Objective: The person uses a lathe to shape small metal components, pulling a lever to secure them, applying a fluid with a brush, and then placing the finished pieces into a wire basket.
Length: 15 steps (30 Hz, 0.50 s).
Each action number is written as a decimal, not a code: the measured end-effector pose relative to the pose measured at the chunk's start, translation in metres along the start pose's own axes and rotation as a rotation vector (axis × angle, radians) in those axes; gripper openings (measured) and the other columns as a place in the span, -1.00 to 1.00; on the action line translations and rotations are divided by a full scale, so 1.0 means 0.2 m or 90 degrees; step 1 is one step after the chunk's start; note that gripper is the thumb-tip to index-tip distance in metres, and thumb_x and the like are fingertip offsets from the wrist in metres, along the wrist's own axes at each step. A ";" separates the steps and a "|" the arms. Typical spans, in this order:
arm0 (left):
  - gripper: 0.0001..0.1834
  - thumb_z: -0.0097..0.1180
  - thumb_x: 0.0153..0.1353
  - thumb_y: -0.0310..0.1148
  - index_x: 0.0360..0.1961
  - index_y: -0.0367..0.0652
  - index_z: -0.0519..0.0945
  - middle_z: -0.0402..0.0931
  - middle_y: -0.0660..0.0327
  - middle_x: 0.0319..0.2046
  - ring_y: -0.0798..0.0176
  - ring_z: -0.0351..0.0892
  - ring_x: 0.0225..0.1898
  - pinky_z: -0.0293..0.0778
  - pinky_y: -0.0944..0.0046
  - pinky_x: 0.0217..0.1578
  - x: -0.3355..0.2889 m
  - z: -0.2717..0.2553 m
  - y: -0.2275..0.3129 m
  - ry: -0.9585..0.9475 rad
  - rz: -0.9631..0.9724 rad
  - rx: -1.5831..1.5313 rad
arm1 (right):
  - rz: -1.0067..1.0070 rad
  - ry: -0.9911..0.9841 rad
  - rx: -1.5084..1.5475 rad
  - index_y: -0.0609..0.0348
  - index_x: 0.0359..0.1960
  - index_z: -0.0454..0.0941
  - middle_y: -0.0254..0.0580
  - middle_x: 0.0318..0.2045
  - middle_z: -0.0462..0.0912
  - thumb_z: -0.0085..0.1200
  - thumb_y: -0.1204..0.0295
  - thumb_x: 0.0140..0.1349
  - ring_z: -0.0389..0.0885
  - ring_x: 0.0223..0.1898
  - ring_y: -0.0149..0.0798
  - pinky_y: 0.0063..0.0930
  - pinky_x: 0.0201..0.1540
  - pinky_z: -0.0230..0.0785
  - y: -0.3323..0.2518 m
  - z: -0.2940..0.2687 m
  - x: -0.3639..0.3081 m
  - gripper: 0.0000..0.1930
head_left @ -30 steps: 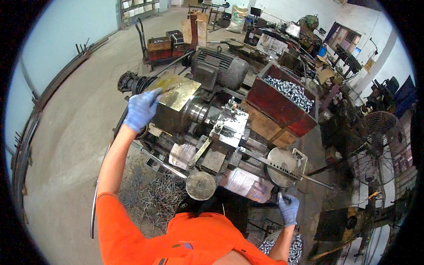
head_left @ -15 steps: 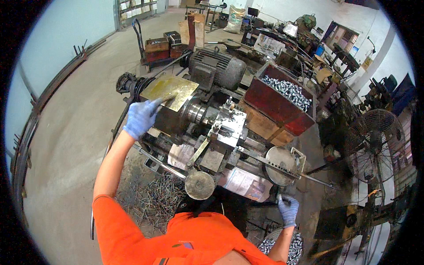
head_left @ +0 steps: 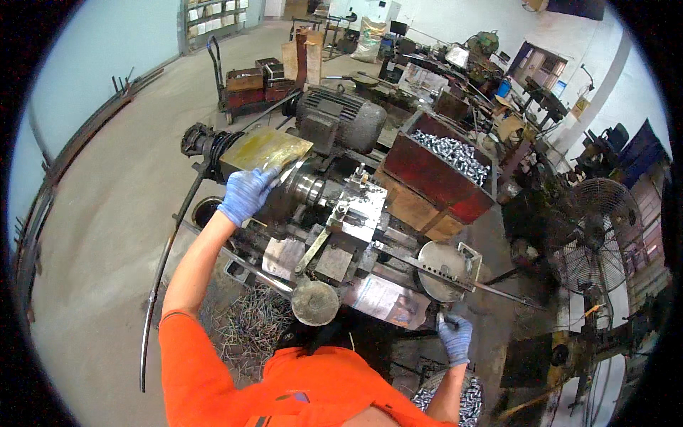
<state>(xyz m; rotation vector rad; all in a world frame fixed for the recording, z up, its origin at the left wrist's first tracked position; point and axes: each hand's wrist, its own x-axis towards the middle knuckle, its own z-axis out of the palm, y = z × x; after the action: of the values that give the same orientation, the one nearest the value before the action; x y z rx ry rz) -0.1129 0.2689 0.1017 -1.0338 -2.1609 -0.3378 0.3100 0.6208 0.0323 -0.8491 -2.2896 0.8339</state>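
Note:
My left hand (head_left: 249, 193), in a blue knitted glove, lies at the front edge of the yellowish metal plate (head_left: 265, 151) on top of the lathe's headstock. Its fingers reach toward the spinning-head side, close to the steel chuck (head_left: 309, 186), and grip nothing visible. My right hand (head_left: 455, 337), gloved alike, is low at the right, below the round metal tray (head_left: 442, 270). Its fingers are curled together; what they may hold is too small to make out. Between the hands sit the tool carriage (head_left: 358, 210) and a round handwheel (head_left: 314, 303).
A dark red box (head_left: 435, 178) of small shiny metal parts stands behind the lathe, right of the motor (head_left: 340, 117). More parts fill a basket (head_left: 472, 398) by my right forearm. Metal shavings (head_left: 249, 324) cover the floor. A long bar (head_left: 162, 285) slopes down at left; a fan (head_left: 596, 235) stands right.
My left hand has slid right, from the plate's left part to its front edge near the chuck. The right hand keeps its curled pose. The whole view has shifted slightly.

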 end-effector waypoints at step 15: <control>-0.67 0.11 0.14 -0.18 -0.06 0.02 0.56 0.54 0.06 -0.54 0.06 0.55 -0.52 0.42 0.18 -0.48 0.05 -0.09 0.11 -0.065 -0.097 -0.150 | 0.096 -0.025 -0.067 0.25 -0.52 0.61 -0.10 -0.58 0.63 0.29 0.21 -0.05 0.61 -0.52 -0.15 -0.43 -0.35 0.43 0.04 -0.12 -0.09 -0.69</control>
<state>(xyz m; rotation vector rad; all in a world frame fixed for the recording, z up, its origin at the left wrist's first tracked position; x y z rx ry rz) -0.0907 0.2800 0.1200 -1.0337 -2.3401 -0.6360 0.3407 0.6226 0.0372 -1.0724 -2.3435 0.8067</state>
